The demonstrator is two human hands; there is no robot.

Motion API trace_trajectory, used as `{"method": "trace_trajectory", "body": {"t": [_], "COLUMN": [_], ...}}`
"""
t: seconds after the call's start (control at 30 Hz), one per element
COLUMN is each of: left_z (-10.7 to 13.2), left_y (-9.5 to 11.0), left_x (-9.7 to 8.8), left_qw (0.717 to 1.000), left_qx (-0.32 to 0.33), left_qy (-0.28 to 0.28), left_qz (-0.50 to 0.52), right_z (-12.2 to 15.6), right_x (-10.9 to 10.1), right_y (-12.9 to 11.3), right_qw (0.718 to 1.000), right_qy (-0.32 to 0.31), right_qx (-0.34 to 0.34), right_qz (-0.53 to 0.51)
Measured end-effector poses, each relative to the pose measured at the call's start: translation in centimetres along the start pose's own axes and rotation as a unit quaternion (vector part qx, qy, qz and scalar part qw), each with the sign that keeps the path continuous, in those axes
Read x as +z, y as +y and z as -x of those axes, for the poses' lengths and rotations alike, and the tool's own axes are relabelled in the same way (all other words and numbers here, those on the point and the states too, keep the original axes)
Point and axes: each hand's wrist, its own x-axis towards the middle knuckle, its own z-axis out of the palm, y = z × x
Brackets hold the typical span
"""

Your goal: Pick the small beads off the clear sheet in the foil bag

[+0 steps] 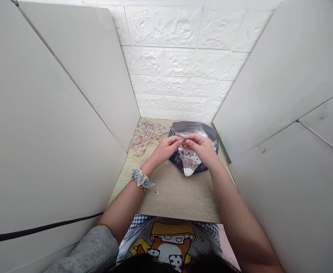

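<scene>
My left hand [166, 148] and my right hand [200, 147] meet fingertip to fingertip above a dark blue foil bag [195, 129] that lies open on the wooden table [178, 193]. Both hands pinch something tiny between thumb and fingers; it is too small to name. Small coloured beads [187, 158] lie inside the open bag under my hands. A pile of beaded strands [146, 136] rests on the table to the left of the bag. A blue and cream scrunchie [141, 178] sits on my left wrist.
White panels stand close on the left [55, 132] and right [283, 113] of the narrow table, and a white brick-pattern wall [183, 68] closes the back. A single loose bead [156, 192] lies near my left wrist. A black cable [41, 228] runs along the left panel.
</scene>
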Motion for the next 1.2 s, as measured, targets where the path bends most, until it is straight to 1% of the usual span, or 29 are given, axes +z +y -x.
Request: {"method": "trace_trajectory", "body": {"t": [0.07, 0.17, 0.27, 0.37, 0.43, 0.63, 0.83, 0.97, 1.2], "left_z": [0.0, 0.0, 0.0, 0.0, 0.0, 0.0, 0.0, 0.0, 0.1], "left_y": [0.0, 0.3, 0.5, 0.4, 0.3, 0.4, 0.6, 0.5, 0.6], "left_x": [0.0, 0.0, -0.1, -0.1, 0.0, 0.0, 0.0, 0.0, 0.0], "left_qw": [1.000, 1.000, 1.000, 1.000, 1.000, 1.000, 0.999, 0.999, 0.999], "left_qx": [-0.002, -0.007, 0.006, 0.024, 0.024, 0.005, 0.008, 0.016, 0.015], "left_qy": [0.000, 0.005, 0.012, 0.006, 0.006, 0.028, 0.043, 0.047, 0.044], "left_qz": [0.010, -0.002, -0.013, -0.016, -0.012, -0.005, 0.008, 0.014, 0.015], "right_z": [0.0, 0.0, 0.1, 0.1, 0.0, -0.2, -0.2, -0.2, -0.3], "right_x": [0.1, 0.2, 0.2, 0.3, 0.4, 0.4, 0.5, 0.5, 0.6], "right_y": [0.0, 0.0, -0.1, -0.1, 0.0, 0.6, 0.9, 0.9, 1.0], "right_qw": [1.000, 1.000, 1.000, 1.000, 1.000, 0.997, 0.988, 0.985, 0.986], "right_qy": [0.011, 0.013, 0.010, 0.007, 0.006, 0.006, 0.002, 0.000, 0.003], "right_qx": [-0.002, -0.007, -0.007, -0.004, 0.000, 0.020, 0.040, 0.043, 0.039], "right_qz": [-0.012, -0.015, -0.013, -0.003, -0.004, -0.077, -0.150, -0.166, -0.160]}}
